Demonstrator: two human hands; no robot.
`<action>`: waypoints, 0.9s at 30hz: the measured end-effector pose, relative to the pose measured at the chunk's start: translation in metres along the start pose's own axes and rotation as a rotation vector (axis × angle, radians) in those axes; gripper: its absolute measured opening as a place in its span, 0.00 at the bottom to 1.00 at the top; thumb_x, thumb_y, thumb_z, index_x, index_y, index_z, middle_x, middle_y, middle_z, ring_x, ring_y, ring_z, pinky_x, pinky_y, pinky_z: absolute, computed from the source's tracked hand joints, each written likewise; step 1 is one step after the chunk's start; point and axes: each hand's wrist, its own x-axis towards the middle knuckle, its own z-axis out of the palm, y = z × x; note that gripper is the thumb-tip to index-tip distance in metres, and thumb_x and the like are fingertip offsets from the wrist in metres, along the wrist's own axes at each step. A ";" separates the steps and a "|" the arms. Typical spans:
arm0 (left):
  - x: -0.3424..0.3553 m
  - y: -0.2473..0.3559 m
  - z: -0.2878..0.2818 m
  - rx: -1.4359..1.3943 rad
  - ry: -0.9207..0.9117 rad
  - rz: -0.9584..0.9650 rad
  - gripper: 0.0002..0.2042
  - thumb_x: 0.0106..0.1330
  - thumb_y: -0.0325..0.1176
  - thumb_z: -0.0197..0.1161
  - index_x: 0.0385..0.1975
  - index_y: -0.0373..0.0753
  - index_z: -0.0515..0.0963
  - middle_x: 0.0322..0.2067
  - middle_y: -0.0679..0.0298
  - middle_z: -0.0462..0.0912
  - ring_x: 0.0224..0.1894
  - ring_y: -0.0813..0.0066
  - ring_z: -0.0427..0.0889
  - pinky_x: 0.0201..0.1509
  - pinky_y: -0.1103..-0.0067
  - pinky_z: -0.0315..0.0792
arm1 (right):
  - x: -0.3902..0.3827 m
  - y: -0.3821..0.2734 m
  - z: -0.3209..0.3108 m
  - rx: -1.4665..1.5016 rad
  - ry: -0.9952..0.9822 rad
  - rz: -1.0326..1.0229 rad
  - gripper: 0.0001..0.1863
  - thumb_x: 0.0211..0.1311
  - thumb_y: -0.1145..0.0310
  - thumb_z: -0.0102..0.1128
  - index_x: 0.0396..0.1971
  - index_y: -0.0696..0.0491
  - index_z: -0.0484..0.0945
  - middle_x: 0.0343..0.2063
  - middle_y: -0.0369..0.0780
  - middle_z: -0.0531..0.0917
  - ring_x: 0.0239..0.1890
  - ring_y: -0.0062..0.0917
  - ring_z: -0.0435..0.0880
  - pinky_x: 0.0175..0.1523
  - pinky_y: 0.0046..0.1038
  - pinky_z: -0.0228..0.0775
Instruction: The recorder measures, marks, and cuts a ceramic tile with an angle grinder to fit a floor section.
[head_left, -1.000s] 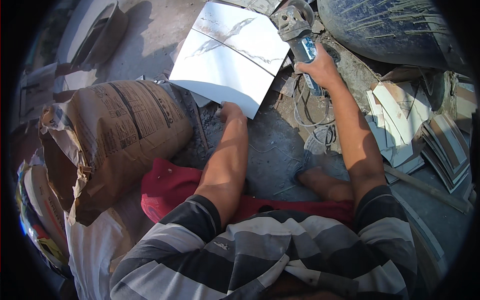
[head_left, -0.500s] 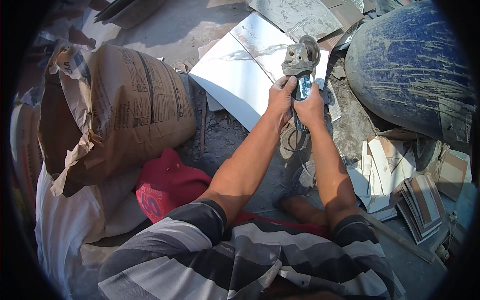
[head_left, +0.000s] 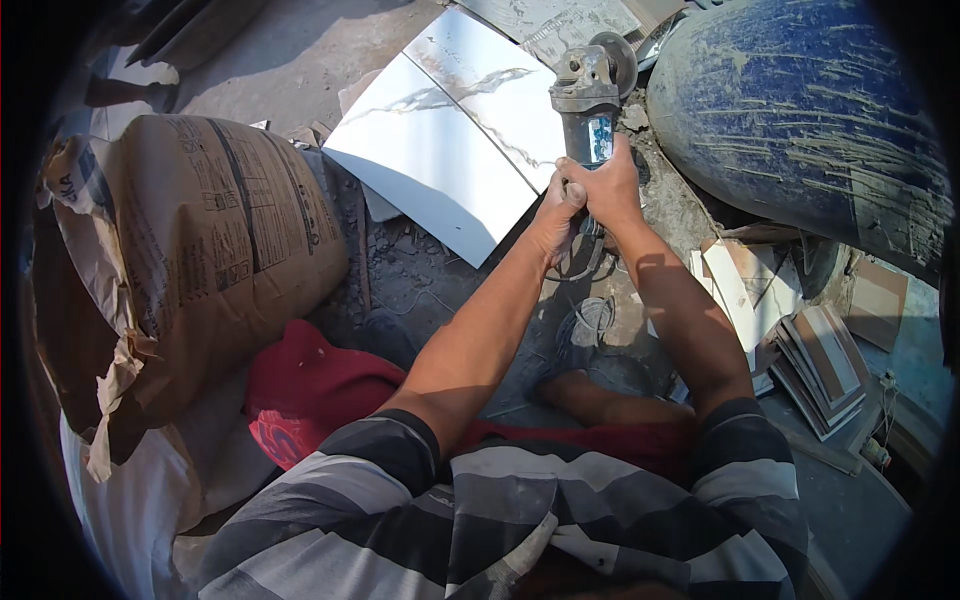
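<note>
An angle grinder (head_left: 587, 92) with a grey metal head points away from me, its round disc at the far right side of the head. My right hand (head_left: 612, 188) is closed around the lower part of its body. Pressed against the right, my left hand (head_left: 558, 215) is closed at the rear end of the grinder; its fingertips are partly hidden. Just left of the tool lies a glossy white tile (head_left: 440, 135) with grey veining and a thin dark line running diagonally across it. A cable loops below my hands.
On the left stands a torn brown paper sack (head_left: 230, 220). A scratched blue drum (head_left: 790, 120) lies at the right. Cut tile pieces (head_left: 815, 370) are stacked at lower right, and rubble (head_left: 410, 245) covers ground near the tile. Red cloth (head_left: 320, 385) lies by my left arm.
The view has shifted, so the sack, tile and drum appear farther left. My right hand has wrapped further around the grinder's body, while my left has slid back toward its rear end.
</note>
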 end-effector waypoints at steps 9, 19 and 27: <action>-0.023 -0.031 0.018 0.451 -0.418 -0.321 0.32 0.66 0.47 0.64 0.63 0.33 0.66 0.51 0.58 0.77 0.54 0.70 0.75 0.62 0.73 0.66 | -0.026 0.038 -0.089 -0.090 -0.112 -0.176 0.32 0.46 0.62 0.76 0.48 0.58 0.69 0.37 0.46 0.81 0.39 0.37 0.81 0.47 0.35 0.72; -0.113 0.034 -0.159 0.805 0.183 -1.299 0.20 0.71 0.44 0.57 0.51 0.34 0.77 0.42 0.55 0.85 0.37 0.64 0.86 0.38 0.70 0.80 | -0.080 0.177 -0.033 -0.241 0.124 0.193 0.37 0.45 0.63 0.74 0.55 0.56 0.66 0.43 0.52 0.80 0.45 0.46 0.81 0.49 0.41 0.72; -0.110 0.055 -0.158 0.394 0.777 -0.614 0.32 0.70 0.49 0.56 0.67 0.36 0.57 0.65 0.51 0.63 0.66 0.51 0.64 0.68 0.59 0.60 | -0.082 0.234 -0.024 -0.553 0.330 0.454 0.41 0.46 0.57 0.75 0.59 0.52 0.65 0.51 0.50 0.74 0.55 0.47 0.74 0.56 0.46 0.67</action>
